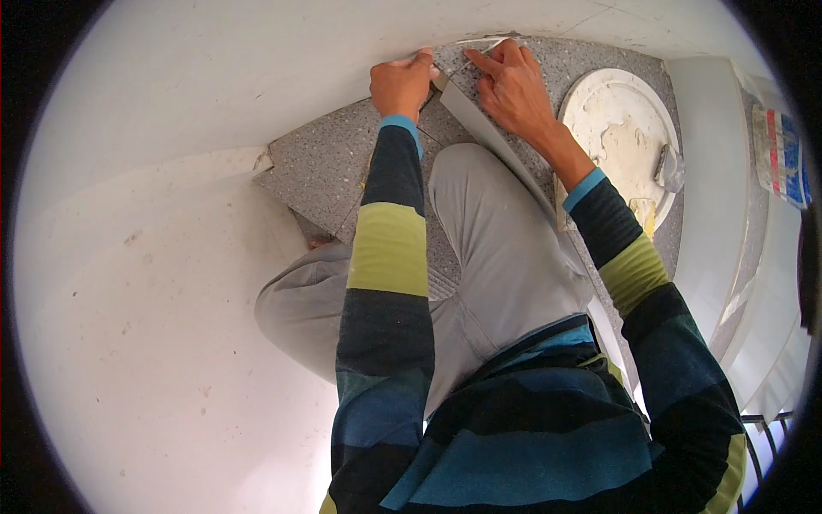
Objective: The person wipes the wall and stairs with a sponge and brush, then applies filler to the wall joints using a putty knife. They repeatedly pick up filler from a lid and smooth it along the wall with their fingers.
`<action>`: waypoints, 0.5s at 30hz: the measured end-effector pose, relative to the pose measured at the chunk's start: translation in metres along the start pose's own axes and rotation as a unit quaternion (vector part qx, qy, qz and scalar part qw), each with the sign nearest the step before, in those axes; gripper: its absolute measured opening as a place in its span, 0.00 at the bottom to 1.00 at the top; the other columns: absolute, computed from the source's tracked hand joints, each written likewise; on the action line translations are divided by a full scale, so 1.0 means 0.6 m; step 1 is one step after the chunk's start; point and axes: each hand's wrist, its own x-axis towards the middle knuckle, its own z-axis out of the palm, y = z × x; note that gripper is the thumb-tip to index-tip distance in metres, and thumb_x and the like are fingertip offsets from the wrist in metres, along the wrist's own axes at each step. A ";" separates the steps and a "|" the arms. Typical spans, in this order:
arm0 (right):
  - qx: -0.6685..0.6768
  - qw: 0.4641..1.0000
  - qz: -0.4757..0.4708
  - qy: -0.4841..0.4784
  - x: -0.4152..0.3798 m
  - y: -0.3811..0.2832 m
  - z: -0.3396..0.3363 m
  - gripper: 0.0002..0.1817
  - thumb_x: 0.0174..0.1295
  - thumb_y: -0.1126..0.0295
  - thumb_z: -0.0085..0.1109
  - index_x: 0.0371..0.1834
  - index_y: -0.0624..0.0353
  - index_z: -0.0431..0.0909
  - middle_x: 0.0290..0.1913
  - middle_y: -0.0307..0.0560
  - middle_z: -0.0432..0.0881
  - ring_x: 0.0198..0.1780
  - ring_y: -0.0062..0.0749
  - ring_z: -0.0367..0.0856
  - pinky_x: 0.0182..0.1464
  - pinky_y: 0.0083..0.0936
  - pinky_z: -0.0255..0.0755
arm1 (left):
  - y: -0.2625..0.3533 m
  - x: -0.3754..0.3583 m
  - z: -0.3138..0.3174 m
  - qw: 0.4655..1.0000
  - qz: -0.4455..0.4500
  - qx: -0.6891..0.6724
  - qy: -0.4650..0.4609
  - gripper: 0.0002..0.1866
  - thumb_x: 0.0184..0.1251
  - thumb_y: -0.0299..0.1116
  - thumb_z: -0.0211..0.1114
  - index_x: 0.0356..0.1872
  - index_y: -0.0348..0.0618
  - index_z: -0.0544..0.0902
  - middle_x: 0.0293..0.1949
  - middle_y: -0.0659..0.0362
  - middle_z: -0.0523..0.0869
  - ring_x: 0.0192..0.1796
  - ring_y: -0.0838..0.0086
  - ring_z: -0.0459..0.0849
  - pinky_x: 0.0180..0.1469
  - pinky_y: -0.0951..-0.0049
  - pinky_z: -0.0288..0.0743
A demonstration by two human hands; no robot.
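My left hand [401,84] is closed, thumb and fingers pinched together at the foot of the white wall, by the inner end of a speckled grey stone step. What it pinches, if anything, is hidden. Just across the step's edge, my right hand [516,92] has its index finger bent toward the same corner and its other fingers curled in. A thin pale line shows at that fingertip, too small to name. Between the hands runs the grey riser [479,120] of the step. The upper speckled tread [565,60] lies under my right hand.
Right of my right hand, a round white lid [612,107] smeared with dried paste lies on the upper tread, a small tool [670,167] at its rim. A printed bag [781,154] is at far right. The white wall [214,77] curves closely round the left and far sides.
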 end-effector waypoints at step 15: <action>0.022 0.999 0.003 0.028 0.005 -0.008 -0.005 0.24 0.46 0.76 0.52 0.51 0.53 0.77 0.36 0.51 0.69 0.39 0.44 0.70 0.45 0.38 0.65 | -0.001 0.003 -0.007 0.999 0.001 0.021 -0.033 0.16 0.52 0.44 0.61 0.19 0.42 0.86 0.20 0.62 0.85 0.32 0.68 0.83 0.44 0.69 0.74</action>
